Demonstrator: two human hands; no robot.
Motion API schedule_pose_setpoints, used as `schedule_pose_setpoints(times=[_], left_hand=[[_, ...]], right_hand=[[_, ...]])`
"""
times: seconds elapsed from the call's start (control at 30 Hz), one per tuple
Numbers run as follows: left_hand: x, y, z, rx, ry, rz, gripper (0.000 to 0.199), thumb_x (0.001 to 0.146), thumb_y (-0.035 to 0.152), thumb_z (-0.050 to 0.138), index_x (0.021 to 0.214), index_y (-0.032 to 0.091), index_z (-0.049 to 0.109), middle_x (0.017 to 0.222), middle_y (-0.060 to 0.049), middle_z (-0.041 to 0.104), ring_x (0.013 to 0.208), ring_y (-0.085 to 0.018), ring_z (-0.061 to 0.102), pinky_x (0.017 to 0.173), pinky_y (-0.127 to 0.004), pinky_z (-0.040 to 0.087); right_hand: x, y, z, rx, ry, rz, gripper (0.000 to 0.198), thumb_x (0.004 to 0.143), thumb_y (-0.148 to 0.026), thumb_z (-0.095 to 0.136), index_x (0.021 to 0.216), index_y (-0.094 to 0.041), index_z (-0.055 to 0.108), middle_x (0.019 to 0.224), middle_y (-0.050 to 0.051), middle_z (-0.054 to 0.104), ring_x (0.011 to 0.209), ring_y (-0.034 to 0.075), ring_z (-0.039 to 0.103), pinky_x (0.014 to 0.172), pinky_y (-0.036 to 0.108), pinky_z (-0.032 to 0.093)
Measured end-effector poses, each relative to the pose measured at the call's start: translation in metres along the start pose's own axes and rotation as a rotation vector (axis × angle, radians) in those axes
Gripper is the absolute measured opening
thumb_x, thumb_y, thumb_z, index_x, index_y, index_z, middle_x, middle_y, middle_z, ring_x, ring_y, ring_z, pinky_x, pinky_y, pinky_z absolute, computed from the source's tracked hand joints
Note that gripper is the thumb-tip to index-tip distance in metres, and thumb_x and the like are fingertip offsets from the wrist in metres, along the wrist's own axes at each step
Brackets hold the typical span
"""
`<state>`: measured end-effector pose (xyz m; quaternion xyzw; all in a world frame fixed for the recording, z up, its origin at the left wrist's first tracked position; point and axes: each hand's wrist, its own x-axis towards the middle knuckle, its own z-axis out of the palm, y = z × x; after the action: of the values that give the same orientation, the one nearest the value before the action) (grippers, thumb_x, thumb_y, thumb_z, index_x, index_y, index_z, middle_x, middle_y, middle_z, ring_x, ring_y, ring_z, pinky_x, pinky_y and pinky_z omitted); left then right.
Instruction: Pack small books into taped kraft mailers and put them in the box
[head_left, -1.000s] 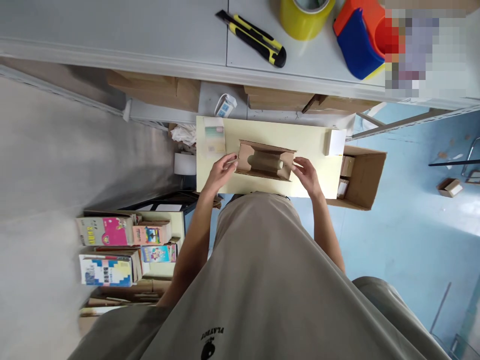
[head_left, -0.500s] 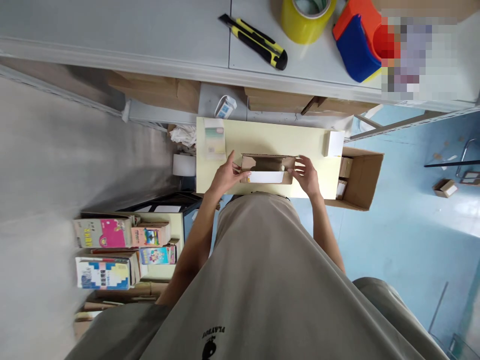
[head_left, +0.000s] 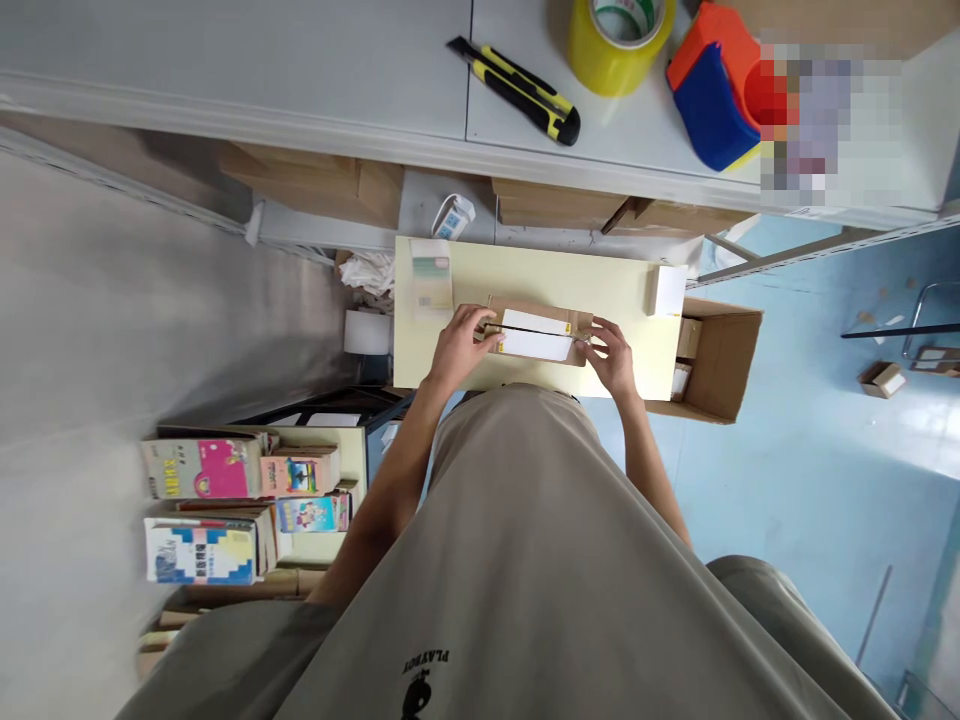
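Observation:
A small cardboard box with white panels and yellow marks on its flaps lies on the pale yellow table in front of me. Its two long top flaps are folded inward, leaving a thin dark gap between them. My left hand grips the box's left end, with thumb and fingers at the flap edges. At the right end, my right hand has its fingers closed on the box in the same way. The inside of the box is hidden.
Above the table, a grey shelf carries a utility knife, a yellow tape roll and a red-and-blue tool. A white box stands at the table's right; beyond it is a larger carton. Books are stacked lower left.
The far long flap of the box has been folded down toward the near one, covering the opening that showed before. My left hand has shifted slightly along the box's end.

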<state>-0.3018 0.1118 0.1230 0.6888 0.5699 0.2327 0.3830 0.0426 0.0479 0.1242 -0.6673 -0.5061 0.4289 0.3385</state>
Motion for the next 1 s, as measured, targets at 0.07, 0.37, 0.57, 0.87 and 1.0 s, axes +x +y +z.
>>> schedule_pose_setpoints(times=[0.07,0.37,0.57,0.87,1.0], left_hand=[[0.001,-0.001,0.002,0.005,0.013,-0.011,0.033,0.097,0.024,0.091,0.126,0.028,0.077,0.135,-0.007,0.073,0.096,-0.021,0.078,0.088,-0.035,0.065],[0.014,-0.007,0.005,-0.023,0.003,-0.052,0.020,0.099,0.025,0.087,0.118,0.026,0.081,0.128,-0.007,0.073,0.083,-0.019,0.074,0.092,-0.038,0.063],[0.022,-0.014,0.008,-0.170,0.051,-0.092,0.022,0.108,0.040,0.073,0.115,0.024,0.086,0.124,-0.010,0.077,0.102,-0.022,0.075,0.092,-0.034,0.064],[0.034,-0.016,0.014,-0.209,0.100,-0.116,0.022,0.106,0.039,0.074,0.112,0.022,0.086,0.122,-0.012,0.080,0.103,-0.023,0.077,0.093,-0.036,0.065],[0.029,-0.011,0.010,-0.204,0.071,-0.098,0.019,0.101,0.035,0.081,0.114,0.022,0.084,0.126,-0.011,0.080,0.089,-0.019,0.076,0.093,-0.037,0.067]], right_hand=[[0.001,0.002,0.001,0.010,0.010,0.004,0.052,0.096,-0.078,0.083,0.121,-0.032,0.088,0.161,0.011,0.070,0.138,0.038,0.076,0.113,0.064,0.074],[0.010,0.014,0.010,0.073,0.060,0.058,0.059,0.092,-0.082,0.084,0.119,-0.029,0.091,0.156,0.013,0.075,0.145,0.039,0.073,0.112,0.060,0.074],[0.019,0.024,0.017,0.139,0.120,0.108,0.065,0.084,-0.089,0.086,0.115,-0.032,0.092,0.156,0.013,0.076,0.156,0.042,0.065,0.110,0.060,0.071],[0.026,0.023,0.020,0.154,0.138,0.082,0.067,0.083,-0.092,0.085,0.113,-0.032,0.092,0.151,0.014,0.079,0.157,0.041,0.063,0.110,0.060,0.069],[0.021,0.016,0.019,0.189,0.143,0.080,0.066,0.083,-0.091,0.085,0.111,-0.031,0.091,0.149,0.015,0.081,0.156,0.040,0.066,0.117,0.063,0.067]])
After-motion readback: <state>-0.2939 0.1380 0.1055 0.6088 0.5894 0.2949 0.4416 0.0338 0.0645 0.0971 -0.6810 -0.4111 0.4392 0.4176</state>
